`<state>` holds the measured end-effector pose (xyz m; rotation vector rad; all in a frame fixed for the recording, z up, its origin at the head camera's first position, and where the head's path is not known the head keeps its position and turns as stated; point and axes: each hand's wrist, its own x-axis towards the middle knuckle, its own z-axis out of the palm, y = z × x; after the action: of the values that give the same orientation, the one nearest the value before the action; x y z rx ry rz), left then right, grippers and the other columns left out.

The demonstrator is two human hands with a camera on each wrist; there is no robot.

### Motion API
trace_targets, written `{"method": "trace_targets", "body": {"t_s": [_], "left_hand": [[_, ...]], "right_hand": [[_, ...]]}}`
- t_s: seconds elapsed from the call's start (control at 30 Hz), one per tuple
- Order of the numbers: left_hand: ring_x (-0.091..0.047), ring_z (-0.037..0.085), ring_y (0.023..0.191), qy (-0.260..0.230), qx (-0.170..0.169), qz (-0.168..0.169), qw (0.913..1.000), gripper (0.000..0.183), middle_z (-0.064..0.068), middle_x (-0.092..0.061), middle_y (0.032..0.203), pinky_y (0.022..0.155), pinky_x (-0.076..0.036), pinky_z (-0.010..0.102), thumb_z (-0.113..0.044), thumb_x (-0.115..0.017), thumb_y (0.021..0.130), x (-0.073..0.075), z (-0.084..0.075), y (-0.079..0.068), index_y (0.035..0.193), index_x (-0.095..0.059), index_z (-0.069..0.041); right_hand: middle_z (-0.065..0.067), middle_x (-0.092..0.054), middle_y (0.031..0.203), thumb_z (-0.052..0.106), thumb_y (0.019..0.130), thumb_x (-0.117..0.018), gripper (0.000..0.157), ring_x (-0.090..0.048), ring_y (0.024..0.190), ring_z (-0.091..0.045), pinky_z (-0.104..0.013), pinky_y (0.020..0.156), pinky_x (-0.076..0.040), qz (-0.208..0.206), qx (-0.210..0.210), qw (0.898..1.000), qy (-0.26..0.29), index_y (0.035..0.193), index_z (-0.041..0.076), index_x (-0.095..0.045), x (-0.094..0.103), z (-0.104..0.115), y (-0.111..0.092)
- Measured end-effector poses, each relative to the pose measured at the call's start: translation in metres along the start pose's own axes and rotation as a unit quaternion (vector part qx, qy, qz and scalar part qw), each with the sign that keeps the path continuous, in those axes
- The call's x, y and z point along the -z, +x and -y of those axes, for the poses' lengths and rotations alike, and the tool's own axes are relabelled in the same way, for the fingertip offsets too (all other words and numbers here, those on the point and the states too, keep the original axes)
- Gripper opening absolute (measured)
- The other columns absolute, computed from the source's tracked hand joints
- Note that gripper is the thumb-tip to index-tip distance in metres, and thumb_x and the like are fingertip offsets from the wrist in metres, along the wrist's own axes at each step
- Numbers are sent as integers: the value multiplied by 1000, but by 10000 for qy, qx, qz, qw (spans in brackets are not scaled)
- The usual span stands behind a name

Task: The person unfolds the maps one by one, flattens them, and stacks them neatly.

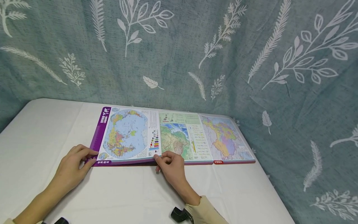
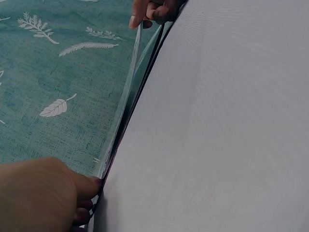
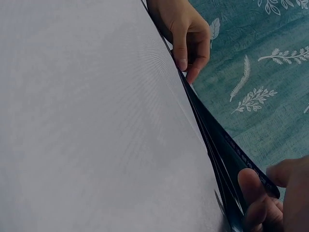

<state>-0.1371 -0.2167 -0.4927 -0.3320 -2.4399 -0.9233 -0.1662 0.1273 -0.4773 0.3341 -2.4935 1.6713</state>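
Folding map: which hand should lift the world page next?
Probably the right hand: it pinches the raised edge of the world page. The left hand is at the purple strip, away from that raised edge.

Room is offered on the table (image 1: 131,196) between the left hand (image 1: 72,164) and the right hand (image 1: 174,170), in front of the left map (image 1: 127,130), and to that map's left. Its near edge is blocked toward both ends by the hands; a narrow gap is left between them under the lifted edge. Behind, passage is barred by the curtain (image 1: 173,65).
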Motion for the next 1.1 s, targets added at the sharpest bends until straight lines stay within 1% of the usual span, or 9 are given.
{"method": "trace_targets", "body": {"t_s": [0.13,0.3,0.43,0.63,0.83,0.97,1.1], "left_hand": [[-48,8,82,35,-42,-32,10000,24,-1,-64,91,69,-37,14,4,-86,80,1,0,1,100,-77,-6],[-47,7,79,-3,60,7,10000,21,0,-63,91,67,-37,14,3,-85,81,3,1,2,97,-76,-6],[-47,6,79,-68,121,26,9999,21,-1,-63,91,67,-37,14,4,-85,81,4,2,1,96,-75,-7],[-46,5,78,-88,107,-32,9999,21,-1,-63,91,67,-36,14,5,-85,81,5,2,-1,94,-75,-8],[-48,7,79,-115,137,4,9998,21,0,-64,92,68,-37,15,4,-85,82,4,2,0,96,-76,-8],[-48,7,80,-131,176,72,9997,20,1,-63,93,68,-38,15,4,-84,83,4,1,0,97,-76,-8],[-48,7,80,-126,135,92,9998,20,1,-63,92,69,-39,15,4,-84,83,2,0,0,97,-76,-8]], "right_hand": [[-3,-66,55,29,101,-74,26,-63,50,-18,-19,56,-36,16,142,9999,-62,82,11,-71,0,1,1],[-4,-65,54,24,103,-71,27,-63,49,-18,-21,57,-39,-27,362,9993,9,81,7,-71,0,0,2],[-3,-64,54,22,103,-70,26,-63,48,-18,-21,59,-43,-116,405,9991,82,82,6,-71,0,0,1],[-2,-63,53,18,103,-70,23,-62,46,-19,-20,54,-42,-325,391,9986,123,82,9,-68,-1,1,1],[-3,-64,53,19,103,-69,23,-62,48,-17,-22,61,-48,-446,366,9983,-21,82,9,-69,3,1,1],[-2,-64,53,19,103,-69,23,-62,48,-16,-22,59,-47,-527,249,9983,-62,82,9,-70,6,-1,1],[-2,-64,53,20,104,-69,26,-63,48,-17,-21,61,-47,-583,133,9982,-70,82,6,-70,11,-5,0]]}}
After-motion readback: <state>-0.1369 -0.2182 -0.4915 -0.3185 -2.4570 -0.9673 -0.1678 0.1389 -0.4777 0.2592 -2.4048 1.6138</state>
